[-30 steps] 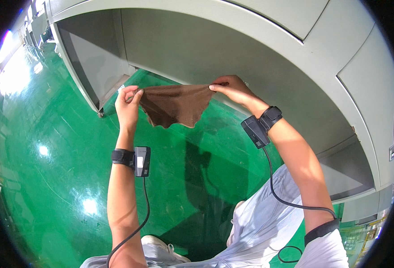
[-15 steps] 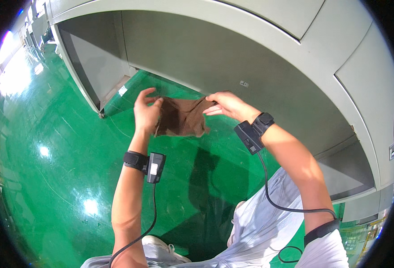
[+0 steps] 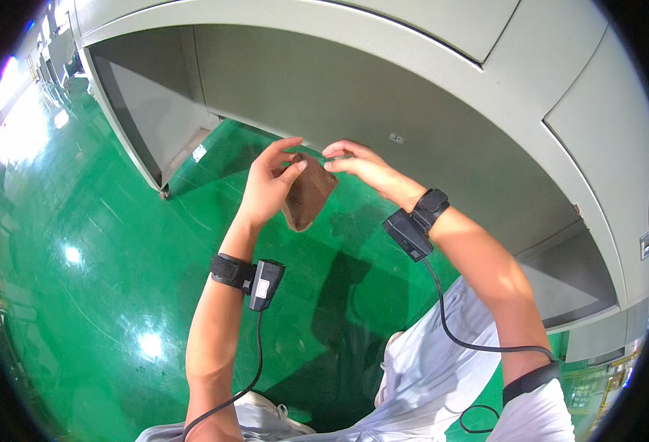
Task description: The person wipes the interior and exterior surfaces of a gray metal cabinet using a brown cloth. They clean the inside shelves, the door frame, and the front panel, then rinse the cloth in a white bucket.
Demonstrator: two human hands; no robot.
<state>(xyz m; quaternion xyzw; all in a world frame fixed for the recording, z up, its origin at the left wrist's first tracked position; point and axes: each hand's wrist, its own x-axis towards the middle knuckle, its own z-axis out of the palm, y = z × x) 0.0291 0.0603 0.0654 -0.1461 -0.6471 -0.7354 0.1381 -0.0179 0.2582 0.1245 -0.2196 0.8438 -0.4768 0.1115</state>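
A folded brown cloth (image 3: 310,193) hangs in the air in front of the cabinet opening, its lower corner pointing down. My left hand (image 3: 267,184) grips its upper left edge, thumb over the near face and the index finger stretched out above. Just to the right, my right hand (image 3: 365,168) has its thumb and fingers apart beside the cloth's upper right corner. Those fingertips are very near the cloth, and no grip on it shows. Each wrist wears a black strap with a small cabled box.
A large light grey cabinet (image 3: 280,23) curves across the top and right, with an open recess beneath. Its lower left leg ends in a small caster (image 3: 165,194). The glossy green floor (image 3: 118,272) spreads below, with my shoes (image 3: 265,409) at the bottom.
The cloth went from spread between both hands to a smaller folded piece in my left hand. My left hand moved right, and my right hand let go of its edge.
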